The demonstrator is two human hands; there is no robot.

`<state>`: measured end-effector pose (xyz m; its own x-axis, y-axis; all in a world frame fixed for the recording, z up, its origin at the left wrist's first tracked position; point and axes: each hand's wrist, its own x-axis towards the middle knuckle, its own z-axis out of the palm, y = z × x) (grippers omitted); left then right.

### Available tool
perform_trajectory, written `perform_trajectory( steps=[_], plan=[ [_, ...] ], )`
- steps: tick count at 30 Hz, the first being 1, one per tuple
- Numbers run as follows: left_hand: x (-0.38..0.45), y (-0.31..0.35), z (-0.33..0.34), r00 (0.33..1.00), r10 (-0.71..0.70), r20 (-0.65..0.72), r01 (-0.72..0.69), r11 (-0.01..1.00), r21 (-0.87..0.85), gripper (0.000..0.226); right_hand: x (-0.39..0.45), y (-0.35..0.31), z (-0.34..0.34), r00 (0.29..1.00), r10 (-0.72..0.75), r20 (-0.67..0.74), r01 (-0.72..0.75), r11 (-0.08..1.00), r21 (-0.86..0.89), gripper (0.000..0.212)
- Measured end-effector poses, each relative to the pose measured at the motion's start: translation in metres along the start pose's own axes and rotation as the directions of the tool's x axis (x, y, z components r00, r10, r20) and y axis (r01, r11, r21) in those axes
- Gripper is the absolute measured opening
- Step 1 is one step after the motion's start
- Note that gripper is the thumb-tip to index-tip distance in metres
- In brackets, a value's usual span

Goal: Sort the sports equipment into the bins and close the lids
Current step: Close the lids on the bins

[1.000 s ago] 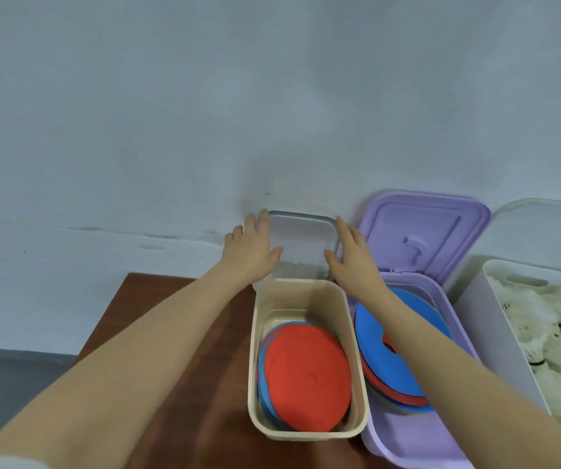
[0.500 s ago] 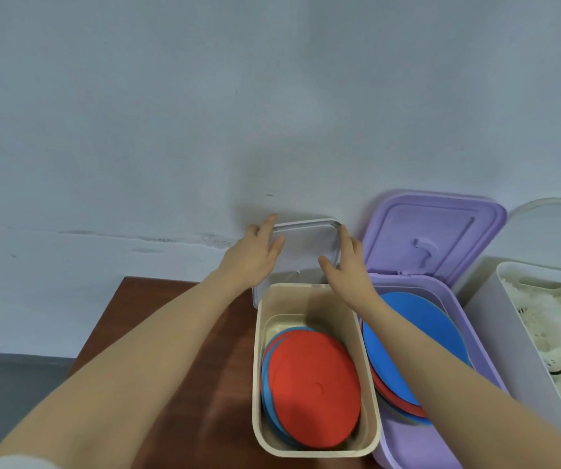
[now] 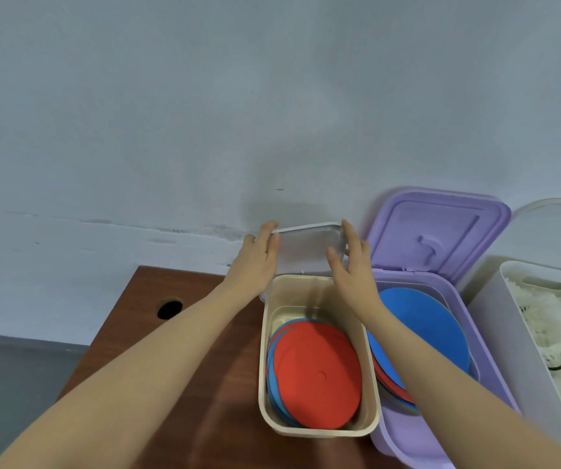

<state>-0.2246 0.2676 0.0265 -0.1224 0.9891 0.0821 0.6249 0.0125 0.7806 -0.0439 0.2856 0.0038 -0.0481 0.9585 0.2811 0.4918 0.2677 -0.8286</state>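
A beige bin [image 3: 265, 350] stands on the brown table, holding a red disc [image 3: 319, 370] on top of blue discs. Its translucent lid [image 3: 302, 252] stands upright behind it against the wall. My left hand [image 3: 258, 255] grips the lid's left edge and my right hand [image 3: 353, 262] grips its right edge. To the right is a purple bin [image 3: 441, 431] with a blue disc [image 3: 421, 330] over red ones, its purple lid [image 3: 434, 231] open. A white bin [image 3: 522, 333] at far right holds white shuttlecocks [image 3: 549, 326].
The brown table [image 3: 177, 384] has a round cable hole [image 3: 169, 309] near its back left. A grey wall [image 3: 204, 113] rises directly behind the bins. The white bin's translucent lid [image 3: 556, 228] leans open against that wall.
Both hands have stayed on the beige bin's lid and closed tighter on its side edges; the lid's top edge has tipped slightly toward me. The view has shifted a little.
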Motion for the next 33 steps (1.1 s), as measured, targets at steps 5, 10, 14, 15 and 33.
perform_trajectory(
  steps=[5,10,14,15,33],
  plan=[
    [-0.030,0.015,-0.023,0.988,0.118,-0.104,-0.120,0.993,-0.014,0.034,-0.029,-0.026,-0.013,0.992,-0.093,-0.080,0.101,0.989,0.103,0.046],
    [-0.070,0.022,-0.039,0.952,0.282,-0.120,-0.287,0.958,-0.026,0.032,-0.064,-0.050,-0.026,0.981,-0.107,-0.160,0.143,0.962,0.234,0.030],
    [-0.105,0.014,-0.041,0.943,0.326,-0.069,-0.328,0.944,-0.021,0.030,-0.103,-0.047,-0.039,0.991,-0.045,-0.129,0.072,0.975,0.210,0.036],
    [-0.113,0.011,-0.039,0.947,0.319,-0.036,-0.319,0.948,-0.005,0.033,-0.113,-0.043,-0.041,0.992,-0.038,-0.120,0.060,0.981,0.185,0.033],
    [-0.199,-0.054,0.022,0.885,0.200,0.421,-0.375,0.843,0.387,0.105,-0.225,0.023,-0.046,0.991,0.024,0.135,-0.001,0.986,-0.167,0.027]
  ],
)
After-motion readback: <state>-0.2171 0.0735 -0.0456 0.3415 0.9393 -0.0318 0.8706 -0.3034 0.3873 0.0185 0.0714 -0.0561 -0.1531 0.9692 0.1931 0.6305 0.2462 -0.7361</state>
